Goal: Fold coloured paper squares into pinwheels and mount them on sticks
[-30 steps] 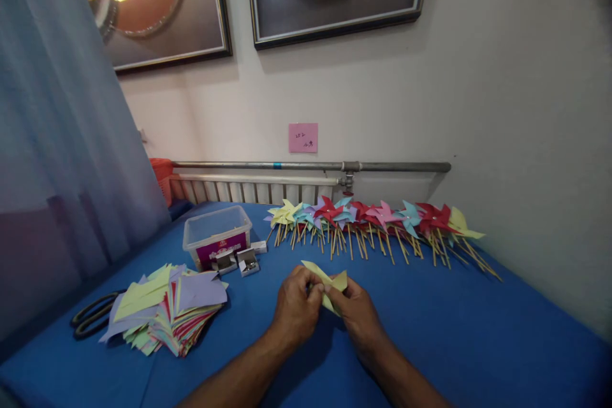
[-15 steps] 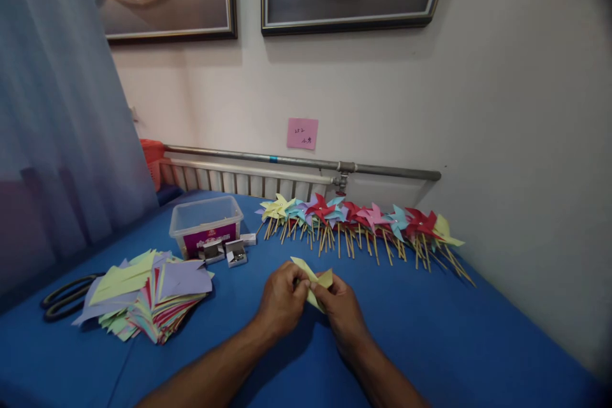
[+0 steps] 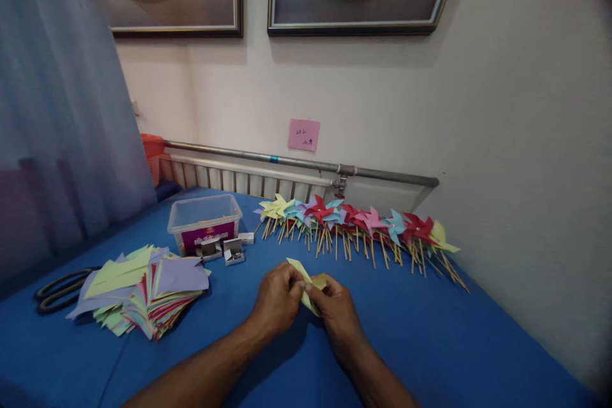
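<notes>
Blue tablecloth [image 3: 430,331] all the way across, and plenty laid out on it. Along the far edge by the wall runs a row of finished paper pinwheels [image 3: 354,220] on wooden sticks, in yellow, teal, red and pink, well apart from the hands. To the left of them stands a clear plastic box [image 3: 204,220] with a purple label, and two small open boxes [image 3: 233,250] sit just in front of it. Nearer on the left lies a fanned stack of coloured paper squares [image 3: 143,287], with black scissors [image 3: 60,287] beyond it at the table's edge. A pink note [image 3: 303,134] is stuck on the wall above a metal pipe [image 3: 296,162]. Nothing lies between the hands and the camera.

Centre of the table now: the left hand [image 3: 276,301] and right hand [image 3: 335,312] are together, knuckles up, forearms coming in from the bottom edge. Both pinch a yellow-green paper piece [image 3: 306,277] between thumb and fingertips, just above the cloth, with one pointed flap sticking up and back.

The fingertips cover the middle of the paper, so its folds there are hard to read. The writing on the note is too small to make out, and the scissors are partly cut off by the paper stack.
</notes>
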`<act>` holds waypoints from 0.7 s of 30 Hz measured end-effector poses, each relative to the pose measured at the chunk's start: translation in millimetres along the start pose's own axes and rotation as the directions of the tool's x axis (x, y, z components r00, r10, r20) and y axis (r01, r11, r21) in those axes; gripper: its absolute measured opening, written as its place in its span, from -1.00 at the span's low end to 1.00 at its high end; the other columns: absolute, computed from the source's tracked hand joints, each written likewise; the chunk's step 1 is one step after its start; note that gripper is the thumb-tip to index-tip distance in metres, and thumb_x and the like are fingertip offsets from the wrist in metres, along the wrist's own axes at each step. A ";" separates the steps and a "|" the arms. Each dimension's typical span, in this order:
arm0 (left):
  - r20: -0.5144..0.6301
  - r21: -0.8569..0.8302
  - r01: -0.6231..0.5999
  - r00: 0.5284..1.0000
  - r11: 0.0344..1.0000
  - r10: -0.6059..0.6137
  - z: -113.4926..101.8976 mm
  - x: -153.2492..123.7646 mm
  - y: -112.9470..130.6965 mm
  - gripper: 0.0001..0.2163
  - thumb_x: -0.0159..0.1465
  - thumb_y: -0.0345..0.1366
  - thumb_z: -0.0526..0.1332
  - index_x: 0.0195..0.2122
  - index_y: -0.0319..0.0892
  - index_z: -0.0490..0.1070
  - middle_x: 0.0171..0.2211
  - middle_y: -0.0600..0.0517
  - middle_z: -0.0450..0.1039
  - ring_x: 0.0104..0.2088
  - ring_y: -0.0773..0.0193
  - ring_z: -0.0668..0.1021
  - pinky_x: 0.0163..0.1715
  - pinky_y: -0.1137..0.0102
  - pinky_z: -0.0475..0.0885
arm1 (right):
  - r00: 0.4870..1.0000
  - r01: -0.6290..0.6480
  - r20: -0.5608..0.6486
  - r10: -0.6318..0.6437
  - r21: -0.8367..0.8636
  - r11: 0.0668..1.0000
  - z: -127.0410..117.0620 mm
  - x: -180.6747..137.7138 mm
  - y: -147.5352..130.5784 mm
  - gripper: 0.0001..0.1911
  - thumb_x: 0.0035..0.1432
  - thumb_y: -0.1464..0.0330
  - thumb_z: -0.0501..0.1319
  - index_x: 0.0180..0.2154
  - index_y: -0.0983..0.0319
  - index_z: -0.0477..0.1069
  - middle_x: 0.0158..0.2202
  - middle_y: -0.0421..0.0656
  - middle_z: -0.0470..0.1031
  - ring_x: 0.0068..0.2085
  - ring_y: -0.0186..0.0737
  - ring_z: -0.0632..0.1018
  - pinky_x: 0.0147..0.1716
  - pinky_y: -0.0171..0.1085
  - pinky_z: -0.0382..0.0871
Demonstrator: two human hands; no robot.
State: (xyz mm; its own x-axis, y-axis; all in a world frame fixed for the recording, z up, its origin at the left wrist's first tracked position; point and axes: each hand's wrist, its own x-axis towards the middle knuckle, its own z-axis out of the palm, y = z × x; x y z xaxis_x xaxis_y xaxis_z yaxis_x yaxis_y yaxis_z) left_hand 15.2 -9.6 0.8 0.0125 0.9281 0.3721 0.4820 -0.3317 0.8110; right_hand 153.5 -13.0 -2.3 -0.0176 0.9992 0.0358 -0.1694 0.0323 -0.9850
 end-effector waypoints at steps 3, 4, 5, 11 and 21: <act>0.010 0.008 0.008 1.000 1.000 -0.008 0.3 -0.1 -0.2 -0.86 0.20 -0.49 0.17 -0.49 -0.18 0.36 -0.44 0.08 0.41 -0.37 0.31 0.46 -0.32 0.42 0.25 | 1.000 -0.011 -0.008 0.011 0.004 1.000 0.0 -0.3 0.7 -0.57 -0.21 0.07 0.53 -0.47 0.23 0.46 -0.57 -0.30 0.40 -0.52 -0.35 0.33 -0.50 -0.35 0.17; 0.013 0.012 0.009 1.000 1.000 -0.009 0.3 -0.2 -0.2 -0.86 0.20 -0.49 0.17 -0.49 -0.18 0.36 -0.44 0.08 0.41 -0.37 0.30 0.46 -0.32 0.42 0.24 | 1.000 -0.017 -0.006 0.017 0.012 1.000 0.0 -0.6 1.1 -0.58 -0.21 0.08 0.53 -0.47 0.23 0.47 -0.57 -0.31 0.40 -0.52 -0.35 0.33 -0.50 -0.35 0.17; 0.014 0.015 0.010 1.000 1.000 -0.010 0.3 -0.3 0.0 -0.86 0.20 -0.49 0.17 -0.49 -0.18 0.35 -0.44 0.07 0.41 -0.37 0.30 0.45 -0.32 0.41 0.24 | 1.000 -0.022 -0.004 0.022 0.024 0.999 0.0 -0.7 1.6 -0.58 -0.20 0.09 0.53 -0.46 0.23 0.47 -0.57 -0.31 0.40 -0.52 -0.36 0.33 -0.50 -0.35 0.16; 0.021 0.016 0.014 1.000 1.000 -0.014 -0.6 -0.8 2.4 -0.86 0.22 -0.47 0.16 -0.48 -0.18 0.34 -0.44 0.08 0.39 -0.37 0.30 0.45 -0.31 0.40 0.24 | 0.999 -0.025 -0.022 0.027 0.061 0.998 0.1 -0.5 4.3 -0.60 -0.20 0.11 0.53 -0.44 0.23 0.49 -0.56 -0.31 0.42 -0.52 -0.35 0.35 -0.50 -0.35 0.18; -0.012 -0.029 0.030 0.999 0.999 -0.030 1.7 -1.2 2.0 -0.88 0.19 -0.44 0.16 -0.48 -0.17 0.37 -0.44 0.08 0.42 -0.39 0.30 0.45 -0.33 0.41 0.25 | 1.000 -0.025 -0.015 0.026 0.103 0.994 -1.9 5.0 13.1 -0.56 -0.26 0.12 0.56 -0.41 0.23 0.51 -0.55 -0.30 0.46 -0.52 -0.33 0.40 -0.48 -0.34 0.24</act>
State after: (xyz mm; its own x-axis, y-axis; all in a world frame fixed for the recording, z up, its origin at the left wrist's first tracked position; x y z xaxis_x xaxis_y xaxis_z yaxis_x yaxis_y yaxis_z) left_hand 17.6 -11.0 1.2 -0.0123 0.9356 0.3528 0.4570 -0.3086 0.8342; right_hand 153.0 -7.5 -15.3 -0.0069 0.9999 0.0074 -0.2700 0.0052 -0.9628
